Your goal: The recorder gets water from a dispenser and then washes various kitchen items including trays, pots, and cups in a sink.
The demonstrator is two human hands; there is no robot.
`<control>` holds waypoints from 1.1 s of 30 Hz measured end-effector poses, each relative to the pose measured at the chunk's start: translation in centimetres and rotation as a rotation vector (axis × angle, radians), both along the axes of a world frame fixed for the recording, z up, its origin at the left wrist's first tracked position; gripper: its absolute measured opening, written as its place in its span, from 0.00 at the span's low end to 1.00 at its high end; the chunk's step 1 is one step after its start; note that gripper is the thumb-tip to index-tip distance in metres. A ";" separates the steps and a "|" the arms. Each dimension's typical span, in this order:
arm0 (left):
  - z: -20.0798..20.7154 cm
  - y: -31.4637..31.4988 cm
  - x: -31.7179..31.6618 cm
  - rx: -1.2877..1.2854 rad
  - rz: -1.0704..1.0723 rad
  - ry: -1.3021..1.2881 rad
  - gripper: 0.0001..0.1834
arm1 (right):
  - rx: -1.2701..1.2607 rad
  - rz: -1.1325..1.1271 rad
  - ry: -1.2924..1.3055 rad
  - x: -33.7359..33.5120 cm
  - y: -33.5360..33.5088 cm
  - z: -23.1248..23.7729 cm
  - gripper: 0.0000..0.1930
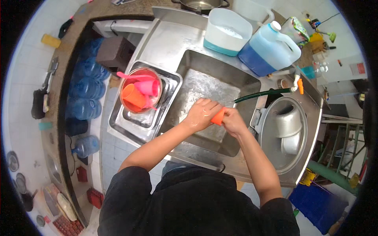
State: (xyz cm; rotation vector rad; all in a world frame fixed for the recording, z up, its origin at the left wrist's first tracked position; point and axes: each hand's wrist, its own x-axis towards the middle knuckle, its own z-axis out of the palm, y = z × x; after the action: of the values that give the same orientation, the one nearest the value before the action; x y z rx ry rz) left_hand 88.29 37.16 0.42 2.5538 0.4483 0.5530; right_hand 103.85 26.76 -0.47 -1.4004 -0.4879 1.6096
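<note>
Over the steel sink basin (244, 80), both my hands are on a small orange cup (217, 117). My left hand (201, 114), its back wet and shiny, is curled against the cup's left side, with its fingertips partly hidden. From the right, my right hand (234, 122) grips the cup with bent fingers. The end of a dark green hose (262, 94) hangs just beyond my hands, with a thin stream of water near it. Left of the basin, a round bowl (125, 103) holds pink and orange plastic cups and a pink handled utensil.
The bowl stands in stacked steel trays (176, 80). Behind the basin are a blue-liquid jug (258, 53) and a white tub (227, 33). An orange-handled tap (300, 86) feeds the hose. At right, a large round tray (271, 155) carries metal pots (288, 122).
</note>
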 end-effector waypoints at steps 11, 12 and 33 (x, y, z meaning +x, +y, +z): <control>6.4 10.8 -14.1 0.078 0.598 0.174 0.39 | 0.140 -0.309 -0.019 1.4 -9.2 4.2 0.20; 6.2 9.9 -12.7 0.212 0.586 0.133 0.37 | 0.056 -0.300 -0.039 1.8 -10.4 3.5 0.20; -9.7 -19.3 32.6 -2.083 0.341 0.123 0.47 | -0.061 -1.177 0.071 20.8 -22.4 -2.5 0.14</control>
State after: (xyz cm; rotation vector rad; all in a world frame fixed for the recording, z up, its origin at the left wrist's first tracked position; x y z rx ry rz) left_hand 120.92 17.91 -9.28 0.4952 0.8280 -0.1131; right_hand 124.70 4.36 -3.00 -1.2611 0.4066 0.6882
